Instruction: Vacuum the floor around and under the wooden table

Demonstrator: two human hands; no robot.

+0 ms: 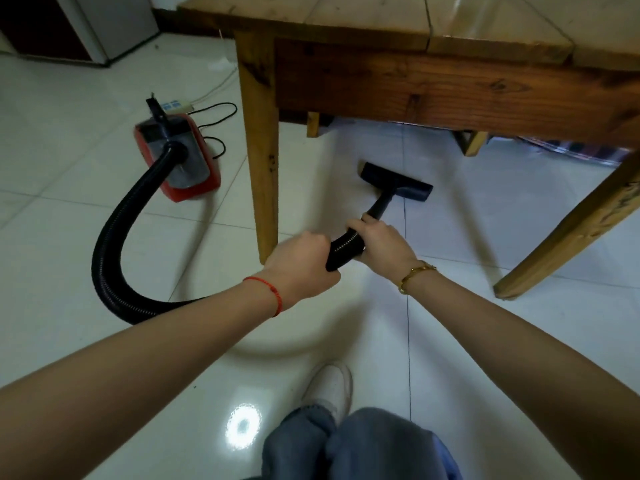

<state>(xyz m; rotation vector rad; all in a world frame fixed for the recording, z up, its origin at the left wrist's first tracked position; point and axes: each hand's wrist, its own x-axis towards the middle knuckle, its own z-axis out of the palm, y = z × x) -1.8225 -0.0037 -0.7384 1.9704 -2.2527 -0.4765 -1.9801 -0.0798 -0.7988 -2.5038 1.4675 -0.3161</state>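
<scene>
The wooden table (pixel 433 84) fills the upper right, its near left leg (pixel 263 174) standing just left of my hands. A black ribbed vacuum hose (pixel 114 237) curves from the red canister vacuum (pixel 180 157) on the left to my hands. My left hand (pixel 301 265) is shut on the hose behind my right hand (pixel 384 240), which grips it nearer the nozzle. The black floor nozzle (pixel 396 181) lies flat on the white tiles under the table's edge.
A white power strip (pixel 175 105) with black cord lies behind the vacuum. A grey cabinet (pixel 114 26) stands at the far left. Another table leg (pixel 568 233) slants at the right. My white shoe (pixel 329 386) and jeans are at the bottom.
</scene>
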